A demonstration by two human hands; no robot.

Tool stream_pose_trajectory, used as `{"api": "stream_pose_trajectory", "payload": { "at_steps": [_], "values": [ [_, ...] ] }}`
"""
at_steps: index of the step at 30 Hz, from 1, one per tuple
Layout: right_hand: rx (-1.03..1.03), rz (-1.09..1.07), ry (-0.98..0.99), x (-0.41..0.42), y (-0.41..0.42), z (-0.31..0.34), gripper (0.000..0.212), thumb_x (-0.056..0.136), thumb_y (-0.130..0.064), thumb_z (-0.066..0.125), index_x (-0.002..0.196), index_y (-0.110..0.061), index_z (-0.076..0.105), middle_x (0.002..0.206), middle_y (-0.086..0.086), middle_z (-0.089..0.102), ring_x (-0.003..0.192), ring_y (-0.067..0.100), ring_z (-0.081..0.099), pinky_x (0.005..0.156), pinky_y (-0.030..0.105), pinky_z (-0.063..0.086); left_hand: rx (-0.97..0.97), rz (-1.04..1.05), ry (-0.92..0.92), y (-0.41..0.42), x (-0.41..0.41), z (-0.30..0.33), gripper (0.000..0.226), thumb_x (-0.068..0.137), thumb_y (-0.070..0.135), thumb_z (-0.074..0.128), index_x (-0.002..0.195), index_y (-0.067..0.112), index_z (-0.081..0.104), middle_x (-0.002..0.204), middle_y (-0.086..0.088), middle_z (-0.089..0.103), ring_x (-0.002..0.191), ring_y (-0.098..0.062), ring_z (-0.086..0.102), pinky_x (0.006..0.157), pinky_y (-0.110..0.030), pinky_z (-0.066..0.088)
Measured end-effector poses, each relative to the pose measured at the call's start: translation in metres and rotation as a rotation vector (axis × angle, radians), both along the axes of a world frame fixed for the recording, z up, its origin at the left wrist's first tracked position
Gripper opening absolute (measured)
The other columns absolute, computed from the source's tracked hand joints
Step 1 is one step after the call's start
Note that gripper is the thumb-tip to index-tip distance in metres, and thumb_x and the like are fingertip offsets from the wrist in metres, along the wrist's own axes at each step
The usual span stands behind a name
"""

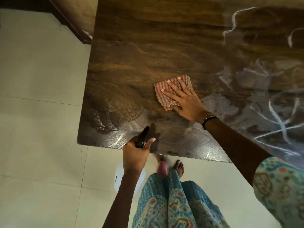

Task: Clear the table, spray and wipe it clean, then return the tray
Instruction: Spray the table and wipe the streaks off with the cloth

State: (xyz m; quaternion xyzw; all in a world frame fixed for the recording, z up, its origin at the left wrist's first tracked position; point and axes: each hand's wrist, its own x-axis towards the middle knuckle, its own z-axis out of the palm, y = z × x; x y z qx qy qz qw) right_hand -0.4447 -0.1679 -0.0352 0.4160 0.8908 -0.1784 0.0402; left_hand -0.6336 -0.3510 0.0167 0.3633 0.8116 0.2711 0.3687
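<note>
The right hand [182, 97] lies flat, fingers straight and spread, pressing a red-checked cloth [171, 92] onto the wooden table [148, 46] just right of frame centre. The left hand [136, 153], at the table's near edge in the lower middle of the frame, has its fingers curled round a spray bottle [142, 137]; only the bottle's black head shows above the fist. Wet smears and pale streaks cover the tabletop, heaviest toward the right of the frame. Tiled floor [41, 112] fills the left side.
</note>
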Motion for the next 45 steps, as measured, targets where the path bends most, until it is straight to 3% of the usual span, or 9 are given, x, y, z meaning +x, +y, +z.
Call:
{"api": "stream_pose_trajectory", "payload": {
  "at_steps": [8,11,14,18,24,29,35,39,45],
  "values": [
    [-0.007,-0.118,0.006,-0.047,-0.015,0.003,0.064,0.087,-0.047,0.031,0.149,-0.033,0.026,0.161,0.005,0.013,0.147,0.038,0.001,0.114,0.058,0.003,-0.016,0.119,-0.064,-0.003,-0.009,0.000,0.044,0.068,0.047,0.078,0.102,0.021,0.074,0.065,0.003,0.069,0.066,-0.029,0.064,0.059,-0.026,0.043],
    [-0.003,-0.036,0.008,-0.082,-0.033,0.004,0.067,0.084,-0.052,0.022,0.148,-0.033,0.029,0.160,0.006,0.017,0.146,0.039,0.005,0.115,0.056,0.001,0.031,0.176,-0.144,-0.005,-0.010,0.007,0.027,0.070,0.039,0.080,0.094,0.028,0.074,0.051,0.013,0.055,0.051,-0.005,0.052,0.059,-0.025,0.040],
    [0.037,0.145,0.024,-0.100,-0.068,0.000,0.063,0.087,-0.045,0.044,0.147,-0.032,0.032,0.158,0.006,0.021,0.146,0.039,0.008,0.116,0.056,0.002,0.073,0.246,-0.194,-0.005,-0.012,0.015,0.021,0.067,0.032,0.082,0.066,0.025,0.063,0.052,0.016,0.059,0.051,-0.002,0.050,0.064,-0.026,0.042],
    [0.062,0.299,0.066,-0.062,-0.101,0.002,0.058,0.084,-0.034,0.049,0.142,-0.028,0.043,0.155,0.005,0.032,0.145,0.035,0.018,0.116,0.056,0.017,0.098,0.180,-0.215,-0.003,-0.011,0.020,0.020,0.065,0.038,0.080,0.073,0.030,0.064,0.063,0.019,0.068,0.065,0.004,0.061,0.067,-0.013,0.045],
    [0.094,0.065,-0.040,0.038,-0.054,-0.001,0.064,0.087,-0.040,0.037,0.149,-0.031,0.022,0.156,0.008,0.027,0.144,0.038,0.016,0.113,0.059,0.022,0.096,0.174,-0.237,-0.005,-0.010,0.012,0.028,0.064,0.045,0.078,0.078,0.023,0.068,0.068,0.000,0.069,0.062,-0.008,0.063,0.067,-0.025,0.050],
    [0.039,-0.200,-0.042,-0.016,-0.028,-0.002,0.064,0.090,-0.042,0.040,0.150,-0.035,0.021,0.160,0.005,0.013,0.146,0.040,0.002,0.115,0.059,0.005,0.088,0.176,-0.216,-0.011,-0.005,0.012,0.020,0.069,0.036,0.079,0.074,0.021,0.067,0.056,0.008,0.061,0.051,-0.004,0.054,0.059,-0.017,0.044],
    [0.015,0.063,-0.019,-0.103,-0.086,0.001,0.065,0.089,-0.050,0.045,0.149,-0.037,0.023,0.160,0.003,0.014,0.146,0.038,0.003,0.117,0.058,0.004,0.129,0.175,-0.143,-0.030,-0.001,0.025,0.020,0.069,0.037,0.076,0.067,0.023,0.062,0.058,0.007,0.062,0.052,-0.010,0.050,0.057,-0.017,0.043],
    [0.012,0.219,0.107,-0.103,-0.142,0.002,0.053,0.093,-0.039,0.046,0.145,-0.032,0.038,0.157,0.000,0.026,0.148,0.032,0.007,0.118,0.055,0.007,0.118,0.145,-0.096,-0.042,-0.003,0.033,0.017,0.069,0.036,0.077,0.073,0.026,0.063,0.064,-0.016,0.064,0.061,-0.032,0.051,0.060,-0.031,0.046],
    [0.089,0.229,-0.010,-0.012,-0.150,-0.006,0.064,0.087,-0.045,0.050,0.146,-0.033,0.029,0.155,0.003,0.029,0.146,0.031,0.013,0.117,0.055,0.014,0.119,0.150,-0.112,-0.050,-0.001,0.036,0.015,0.071,0.036,0.075,0.071,0.032,0.061,0.062,0.000,0.062,0.050,-0.013,0.048,0.056,-0.020,0.043]
  ]
}}
